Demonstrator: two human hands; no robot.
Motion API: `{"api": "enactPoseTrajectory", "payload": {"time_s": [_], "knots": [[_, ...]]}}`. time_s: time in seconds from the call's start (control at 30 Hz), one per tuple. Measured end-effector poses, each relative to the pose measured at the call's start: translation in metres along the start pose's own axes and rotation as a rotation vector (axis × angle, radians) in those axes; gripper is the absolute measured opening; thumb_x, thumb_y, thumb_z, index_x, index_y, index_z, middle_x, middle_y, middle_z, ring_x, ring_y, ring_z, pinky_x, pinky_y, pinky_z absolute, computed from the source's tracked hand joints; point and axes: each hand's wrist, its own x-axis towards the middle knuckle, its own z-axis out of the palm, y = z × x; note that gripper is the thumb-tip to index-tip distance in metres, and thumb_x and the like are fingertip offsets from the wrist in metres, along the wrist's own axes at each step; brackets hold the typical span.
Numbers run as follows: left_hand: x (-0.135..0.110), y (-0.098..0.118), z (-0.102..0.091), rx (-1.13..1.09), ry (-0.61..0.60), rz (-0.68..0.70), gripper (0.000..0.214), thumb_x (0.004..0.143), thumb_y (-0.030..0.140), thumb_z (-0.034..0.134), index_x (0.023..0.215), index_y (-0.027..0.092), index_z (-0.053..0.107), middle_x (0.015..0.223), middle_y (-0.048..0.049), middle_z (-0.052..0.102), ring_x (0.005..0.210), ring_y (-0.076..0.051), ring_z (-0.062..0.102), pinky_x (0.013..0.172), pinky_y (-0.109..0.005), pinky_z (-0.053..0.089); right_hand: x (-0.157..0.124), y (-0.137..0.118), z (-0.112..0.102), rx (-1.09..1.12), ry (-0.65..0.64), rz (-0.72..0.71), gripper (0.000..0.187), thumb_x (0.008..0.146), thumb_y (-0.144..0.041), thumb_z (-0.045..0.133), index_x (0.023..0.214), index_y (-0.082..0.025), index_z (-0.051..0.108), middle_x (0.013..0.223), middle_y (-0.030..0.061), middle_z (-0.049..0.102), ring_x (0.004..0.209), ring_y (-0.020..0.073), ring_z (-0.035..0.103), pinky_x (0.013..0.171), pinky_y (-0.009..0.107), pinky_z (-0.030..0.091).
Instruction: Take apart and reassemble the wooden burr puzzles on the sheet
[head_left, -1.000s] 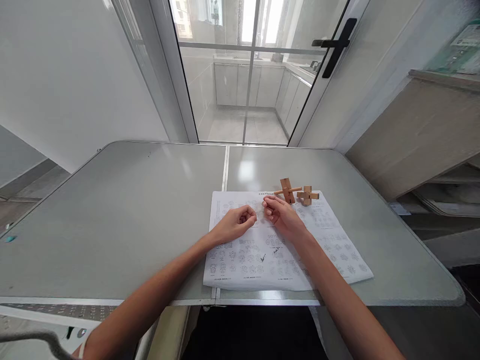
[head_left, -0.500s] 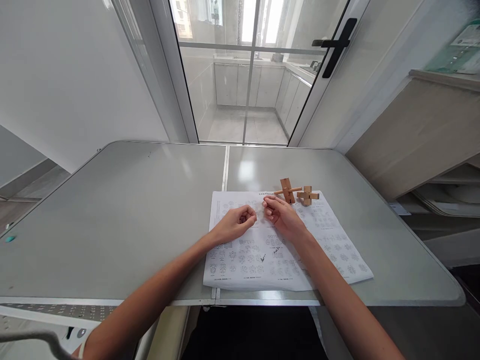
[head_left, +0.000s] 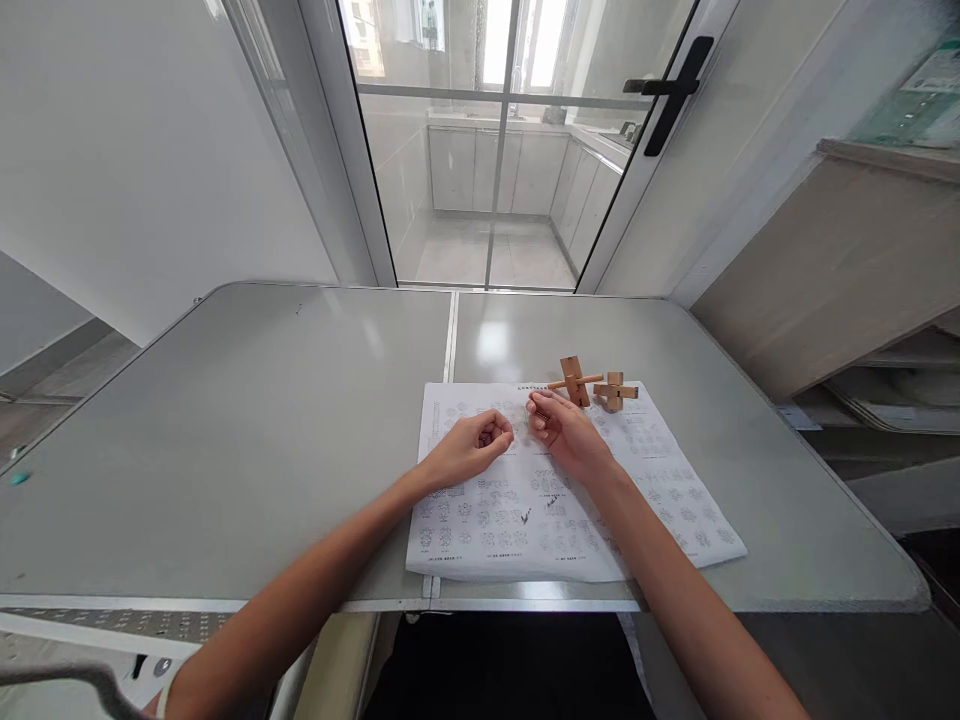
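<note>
My left hand (head_left: 471, 449) rests on a printed paper sheet (head_left: 660, 490) with its fingers curled into a loose fist and nothing visible in them. My right hand (head_left: 564, 428) lies just to its right on the same sheet, fingers curled inward, empty as far as I can see. Two wooden interlocking puzzles stand at the sheet's far edge: a cross-shaped one (head_left: 574, 380) just beyond my right fingertips, and a smaller one (head_left: 615, 391) to its right. Neither hand touches them.
The sheet lies on a grey folding table (head_left: 247, 440) with a seam down its middle. Behind the table is a glass sliding door (head_left: 495, 150) with a black handle. A wooden cabinet (head_left: 847, 270) with shelves stands at the right.
</note>
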Motion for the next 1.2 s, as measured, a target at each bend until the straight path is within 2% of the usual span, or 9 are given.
{"api": "enactPoseTrajectory", "payload": {"time_s": [0.2, 0.33, 0.47, 0.7, 0.83, 1.2], "knots": [[-0.001, 0.003, -0.001, 0.001, -0.002, -0.005, 0.024, 0.097, 0.042, 0.057, 0.091, 0.02, 0.061, 0.075, 0.002, 0.056, 0.068, -0.014, 0.05, 0.065, -0.028, 0.04, 0.003, -0.007, -0.004, 0.229, 0.147, -0.141, 0.028, 0.078, -0.032, 0.087, 0.078, -0.019, 0.062, 0.063, -0.0083, 0.055, 0.044, 0.0031, 0.041, 0.038, 0.015, 0.037], [-0.001, 0.003, -0.001, 0.007, -0.003, -0.001, 0.025, 0.097, 0.044, 0.057, 0.091, 0.02, 0.061, 0.074, 0.0023, 0.056, 0.067, -0.014, 0.05, 0.064, -0.028, 0.04, 0.004, -0.012, -0.01, 0.398, 0.179, -0.144, 0.03, 0.084, -0.032, 0.078, 0.071, -0.02, 0.053, 0.054, -0.0113, 0.046, 0.036, 0.0022, 0.035, 0.032, 0.015, 0.031], [-0.001, 0.001, -0.001, 0.014, 0.001, -0.001, 0.025, 0.097, 0.043, 0.057, 0.091, 0.02, 0.062, 0.074, 0.0023, 0.056, 0.068, -0.014, 0.05, 0.064, -0.028, 0.04, 0.004, -0.012, -0.017, 0.471, 0.226, -0.16, 0.035, 0.093, -0.039, 0.066, 0.068, -0.021, 0.049, 0.049, -0.011, 0.042, 0.032, 0.0035, 0.033, 0.029, 0.017, 0.029], [-0.001, 0.001, -0.002, 0.014, -0.006, -0.001, 0.026, 0.097, 0.045, 0.056, 0.092, 0.019, 0.062, 0.074, 0.0022, 0.054, 0.067, -0.014, 0.048, 0.063, -0.028, 0.038, 0.004, -0.015, -0.031, 0.593, 0.292, -0.202, 0.033, 0.096, -0.047, 0.057, 0.077, -0.022, 0.052, 0.051, -0.01, 0.046, 0.031, 0.0037, 0.034, 0.028, 0.017, 0.028], [-0.001, 0.001, -0.001, 0.015, -0.005, -0.006, 0.026, 0.097, 0.045, 0.056, 0.092, 0.02, 0.062, 0.074, 0.0024, 0.053, 0.067, -0.014, 0.047, 0.064, -0.028, 0.038, 0.005, -0.018, -0.038, 0.617, 0.282, -0.236, 0.032, 0.096, -0.048, 0.057, 0.078, -0.022, 0.052, 0.052, -0.0101, 0.046, 0.032, 0.0033, 0.035, 0.03, 0.016, 0.028], [-0.003, 0.006, -0.002, 0.024, -0.011, -0.019, 0.024, 0.097, 0.043, 0.056, 0.091, 0.02, 0.062, 0.074, 0.0025, 0.054, 0.067, -0.014, 0.048, 0.065, -0.029, 0.039, 0.004, -0.023, -0.044, 0.702, 0.313, -0.179, 0.031, 0.108, -0.038, 0.038, 0.085, -0.022, 0.05, 0.05, -0.0105, 0.045, 0.03, 0.0041, 0.037, 0.03, 0.016, 0.03]]}}
